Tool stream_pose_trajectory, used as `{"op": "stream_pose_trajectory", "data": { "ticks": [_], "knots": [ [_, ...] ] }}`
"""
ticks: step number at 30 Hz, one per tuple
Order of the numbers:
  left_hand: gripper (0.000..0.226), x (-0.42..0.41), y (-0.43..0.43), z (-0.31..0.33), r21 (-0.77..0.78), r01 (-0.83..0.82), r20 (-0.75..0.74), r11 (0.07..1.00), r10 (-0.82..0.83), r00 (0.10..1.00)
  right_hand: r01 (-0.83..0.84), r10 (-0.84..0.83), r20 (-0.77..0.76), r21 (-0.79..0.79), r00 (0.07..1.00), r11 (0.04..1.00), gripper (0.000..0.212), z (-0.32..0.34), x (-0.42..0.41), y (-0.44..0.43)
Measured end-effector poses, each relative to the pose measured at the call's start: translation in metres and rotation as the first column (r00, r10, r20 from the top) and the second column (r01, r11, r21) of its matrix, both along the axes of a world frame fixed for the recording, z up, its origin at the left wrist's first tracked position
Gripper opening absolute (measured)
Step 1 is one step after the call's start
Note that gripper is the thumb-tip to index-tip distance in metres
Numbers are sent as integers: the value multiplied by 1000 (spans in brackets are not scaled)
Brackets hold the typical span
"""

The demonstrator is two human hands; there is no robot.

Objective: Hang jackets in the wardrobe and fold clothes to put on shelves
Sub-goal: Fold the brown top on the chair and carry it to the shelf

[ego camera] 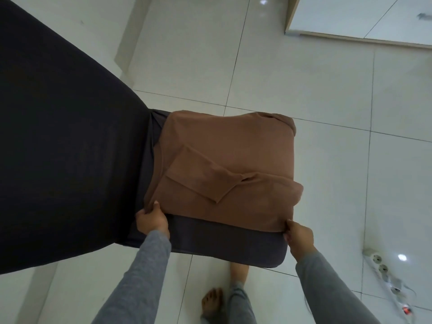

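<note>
— What has your left hand got?
— My left hand [153,219] is curled at the near left corner of the brown top [233,164], thumb on the upper side and fingers tucked below, pinching the hem.
— And the other?
— My right hand [299,235] does the same at the near right corner, thumb pressed onto the cloth and fingers bent under the edge. Both hands are closed tight on fabric.
— Where does the top lie?
— It lies folded into a rough square on the dark grey cushion [210,240], with one sleeve [205,176] laid slantwise across its middle. A strip of cushion shows bare between my wrists.
— What's beside it?
— A big black cloth [58,136] touches the cushion on the left. My bare foot [211,302] stands on the white tiled floor [304,78] below the cushion. A white power strip [383,270] lies on the tiles to the right, well apart from the top.
— Any writing on the top?
— I can't make out any from here.
</note>
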State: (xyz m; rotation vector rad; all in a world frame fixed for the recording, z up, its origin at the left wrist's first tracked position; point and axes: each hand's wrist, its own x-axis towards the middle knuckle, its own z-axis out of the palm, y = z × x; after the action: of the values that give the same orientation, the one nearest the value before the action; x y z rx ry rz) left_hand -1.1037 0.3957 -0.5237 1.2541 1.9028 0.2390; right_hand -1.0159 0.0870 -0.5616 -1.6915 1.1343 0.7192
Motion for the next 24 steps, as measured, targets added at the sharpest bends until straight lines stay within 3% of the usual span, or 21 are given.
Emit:
{"op": "stream_pose_trajectory", "data": {
  "ticks": [3,6,11,14,17,21,22,24],
  "knots": [
    [35,-2,4,1,30,72,9,997,-72,997,40,-41,41,38,998,998,45,-1,5,0],
    [31,-3,9,3,64,102,-10,993,-101,995,33,-29,102,-34,994,999,45,-6,4,-2],
    [41,1,3,13,159,314,-86,936,-304,949,-73,97,113,-198,989,978,10,-1,-2,2],
    [53,-1,-3,18,204,595,-365,777,-504,783,-219,319,225,-379,921,899,17,19,2,13],
    [38,-6,-8,18,170,835,-528,524,-667,526,-336,495,410,-402,766,852,4,43,4,38],
    [23,-9,-6,6,188,949,-516,253,-796,315,-593,615,534,-242,580,768,8,56,-2,91],
    [22,-7,-5,4,199,952,-490,233,-818,302,-631,622,537,-199,570,750,7,55,-5,104],
    [29,-1,1,2,229,940,-420,252,-846,329,-624,595,489,-126,638,771,14,49,-8,129]
  ]
}}
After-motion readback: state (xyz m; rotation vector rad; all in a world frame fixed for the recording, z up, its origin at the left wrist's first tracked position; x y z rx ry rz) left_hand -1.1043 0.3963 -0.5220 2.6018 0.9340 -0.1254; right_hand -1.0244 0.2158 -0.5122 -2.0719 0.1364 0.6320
